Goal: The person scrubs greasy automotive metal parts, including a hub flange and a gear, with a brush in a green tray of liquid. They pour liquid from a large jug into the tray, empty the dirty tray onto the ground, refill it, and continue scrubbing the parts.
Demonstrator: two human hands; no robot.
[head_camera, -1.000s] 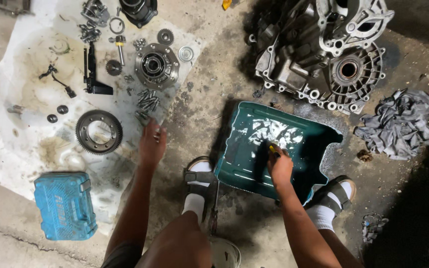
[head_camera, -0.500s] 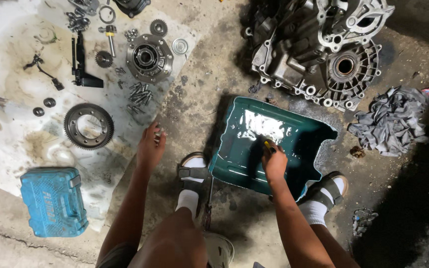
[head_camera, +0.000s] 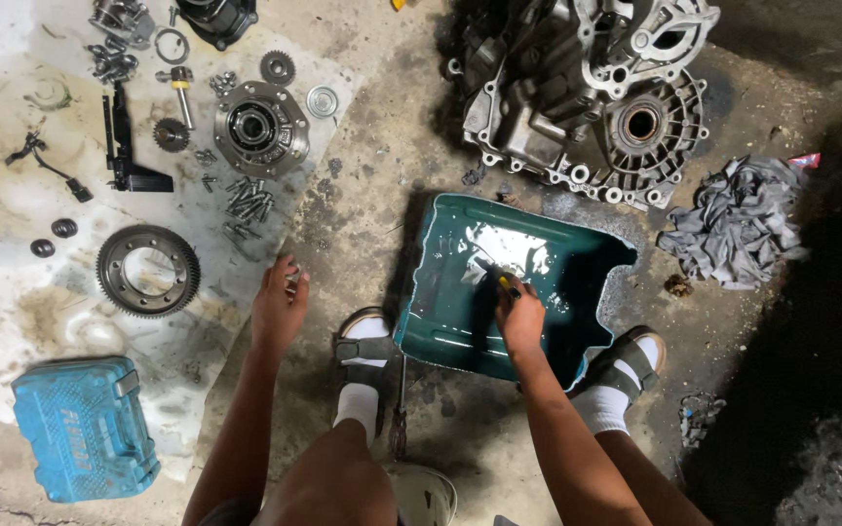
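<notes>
My right hand [head_camera: 520, 317] is closed around a small brush [head_camera: 497, 281] with a yellow band, its tip down in the liquid of a dark green cut-open pan [head_camera: 440, 302] on the floor between my feet. My left hand [head_camera: 279, 302] rests flat, fingers spread, on the edge of a stained white sheet [head_camera: 12, 214], close to a small metal part and just below a pile of bolts [head_camera: 248, 205]. A large toothed ring gear [head_camera: 148, 270] lies to the left of that hand.
A big aluminium gearbox housing [head_camera: 587, 107] stands beyond the pan. Grey rags [head_camera: 738, 219] lie to the right. On the sheet are a round hub assembly [head_camera: 260, 127], small gears, washers and a black lever. A blue plastic tool case [head_camera: 85, 427] sits at lower left.
The view has shifted slightly. My right hand has stroked the brush a little within the pan. My left hand stays planted near the bolts.
</notes>
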